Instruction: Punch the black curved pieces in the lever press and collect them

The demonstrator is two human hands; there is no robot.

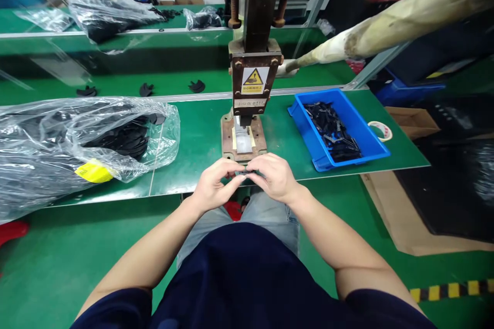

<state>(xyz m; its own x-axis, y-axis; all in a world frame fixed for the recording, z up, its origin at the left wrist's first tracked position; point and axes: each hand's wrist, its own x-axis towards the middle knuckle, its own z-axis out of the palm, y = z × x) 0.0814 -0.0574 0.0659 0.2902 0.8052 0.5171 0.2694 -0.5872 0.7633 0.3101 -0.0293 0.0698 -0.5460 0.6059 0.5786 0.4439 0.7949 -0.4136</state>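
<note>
My left hand (pixel 217 183) and my right hand (pixel 275 177) meet at the front edge of the green table. Between their pinched fingertips is a small, thin black part (pixel 247 171), mostly covered by the fingers, so its full shape cannot be made out. Just beyond my hands stands a hand press (pixel 257 51) with a warning label. Its metal base (pixel 227 141) carries a pale, whitish block (pixel 243 143) under the ram. Neither hand touches the press.
Right of the press stands a blue bin (pixel 304 141) holding many small black parts, with a tape roll (pixel 380 131) beside it. A clear plastic bag (pixel 46 154) of black pieces covers the left. A long wrapped lever (pixel 370 33) reaches over the right side.
</note>
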